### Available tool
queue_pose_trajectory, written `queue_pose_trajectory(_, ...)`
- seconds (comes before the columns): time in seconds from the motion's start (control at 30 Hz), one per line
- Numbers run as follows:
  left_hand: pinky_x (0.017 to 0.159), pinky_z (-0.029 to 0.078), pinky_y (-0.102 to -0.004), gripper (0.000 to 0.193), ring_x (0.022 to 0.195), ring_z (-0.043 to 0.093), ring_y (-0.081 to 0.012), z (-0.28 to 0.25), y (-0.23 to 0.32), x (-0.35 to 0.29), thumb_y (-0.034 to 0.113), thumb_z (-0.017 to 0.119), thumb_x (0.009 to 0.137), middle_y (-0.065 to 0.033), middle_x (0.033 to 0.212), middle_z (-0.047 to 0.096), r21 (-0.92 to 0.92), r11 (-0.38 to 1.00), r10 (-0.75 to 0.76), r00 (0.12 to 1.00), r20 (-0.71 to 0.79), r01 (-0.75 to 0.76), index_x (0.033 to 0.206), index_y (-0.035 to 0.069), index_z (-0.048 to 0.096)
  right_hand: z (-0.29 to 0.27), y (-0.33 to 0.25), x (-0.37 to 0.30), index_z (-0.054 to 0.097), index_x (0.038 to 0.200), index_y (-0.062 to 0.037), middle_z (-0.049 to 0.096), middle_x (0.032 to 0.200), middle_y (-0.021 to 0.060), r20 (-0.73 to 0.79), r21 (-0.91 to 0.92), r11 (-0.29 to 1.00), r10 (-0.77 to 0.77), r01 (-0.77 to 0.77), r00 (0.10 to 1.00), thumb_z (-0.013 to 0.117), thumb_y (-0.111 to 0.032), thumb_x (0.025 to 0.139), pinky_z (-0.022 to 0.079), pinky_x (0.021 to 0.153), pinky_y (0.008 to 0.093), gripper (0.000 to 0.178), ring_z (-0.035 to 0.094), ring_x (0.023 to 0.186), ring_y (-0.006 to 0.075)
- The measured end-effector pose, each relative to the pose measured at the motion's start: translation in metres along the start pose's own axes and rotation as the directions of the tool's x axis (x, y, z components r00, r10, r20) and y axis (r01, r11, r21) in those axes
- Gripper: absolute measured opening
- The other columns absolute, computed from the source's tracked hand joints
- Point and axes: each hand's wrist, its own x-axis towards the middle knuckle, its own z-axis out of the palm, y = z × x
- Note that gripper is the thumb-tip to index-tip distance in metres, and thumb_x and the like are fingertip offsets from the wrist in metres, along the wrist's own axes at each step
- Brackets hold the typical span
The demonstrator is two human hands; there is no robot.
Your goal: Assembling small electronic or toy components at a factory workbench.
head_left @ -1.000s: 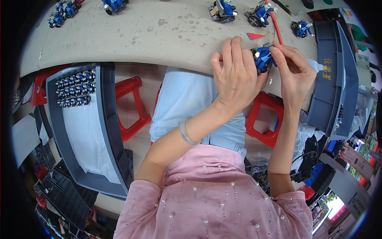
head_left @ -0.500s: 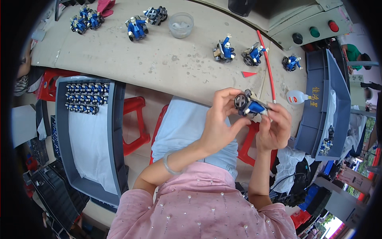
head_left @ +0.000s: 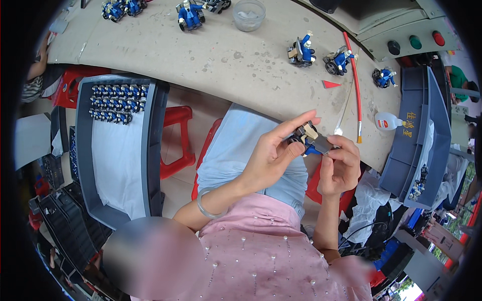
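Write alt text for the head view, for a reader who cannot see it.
Both hands hold a small blue toy figure above the lap, the left hand cupping it, the right hand pinching its end. Ahead, a worn tabletop carries more blue figures, a red-handled brush and a clear cup; a grey tray of figures sits left.

The person wears a pink top dotted with small pearl-like beads, its short sleeves leaving both forearms bare. Just below the left hand (head_left: 268,158), a pale translucent bangle (head_left: 208,205) circles the wrist. The right hand (head_left: 341,168) shows no ring or band. Light blue trousers cover the lap beneath both hands
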Motion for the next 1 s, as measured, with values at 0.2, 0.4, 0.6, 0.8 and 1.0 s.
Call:
queue_pose_trajectory(0.2,0.091,0.044,-0.0271,0.065,0.111,0.050,-0.0143,-0.001,-0.002,0.001,0.017,0.067,0.085,-0.0155,0.130,0.050,0.132,0.988,0.090,0.994,-0.063,-0.081,0.138,-0.002,0.035,0.007,0.001,-0.008,0.052,0.089,0.0019,0.060,0.104,0.0239,-0.100,0.290,0.930,0.262,-0.224,0.960,0.067,-0.003,0.079,0.049,0.083,0.0328,0.019,0.061,0.093,0.0248)
queue_pose_trajectory(0.4,0.093,0.044,-0.0313,0.070,0.113,0.051,-0.0181,0.003,0.004,-0.001,0.010,0.075,0.077,-0.0150,0.128,0.051,0.232,0.968,0.121,0.987,-0.109,-0.094,0.136,-0.002,0.039,0.014,0.003,-0.006,0.052,0.101,0.0046,0.056,0.113,0.0239,-0.090,0.488,0.797,0.451,-0.355,0.888,0.064,-0.004,0.084,0.043,0.097,0.0373,0.023,0.058,0.106,0.0279)
queue_pose_trajectory(0.6,0.093,0.044,-0.0320,0.066,0.110,0.055,-0.0215,0.007,0.008,-0.004,0.007,0.076,0.073,-0.0144,0.127,0.054,0.585,0.791,0.306,0.944,-0.124,-0.179,0.131,-0.002,0.046,0.017,0.007,-0.008,0.053,0.105,0.0056,0.057,0.115,0.0251,-0.043,0.500,0.762,0.498,-0.412,0.866,0.061,-0.005,0.086,0.040,0.101,0.0389,0.023,0.054,0.114,0.0285)
queue_pose_trajectory(0.8,0.098,0.042,-0.0360,0.068,0.117,0.053,-0.0258,0.012,0.016,-0.006,0.007,0.076,0.072,-0.0161,0.127,0.054,0.714,0.674,0.364,0.926,-0.101,-0.188,0.132,-0.001,0.045,0.020,0.011,-0.011,0.055,0.106,0.0048,0.057,0.117,0.0254,0.004,0.617,0.643,0.574,-0.454,0.819,0.061,-0.008,0.087,0.038,0.101,0.0379,0.024,0.055,0.112,0.0275)
queue_pose_trajectory(1.0,0.098,0.042,-0.0368,0.073,0.123,0.049,-0.0274,0.012,0.008,-0.004,0.005,0.075,0.074,-0.0195,0.130,0.051,0.571,0.792,0.357,0.922,-0.147,-0.216,0.133,0.001,0.034,0.021,0.008,-0.011,0.055,0.105,0.0038,0.057,0.117,0.0251,-0.008,0.653,0.605,0.607,-0.456,0.795,0.062,-0.007,0.086,0.040,0.098,0.0373,0.023,0.056,0.111,0.0267)
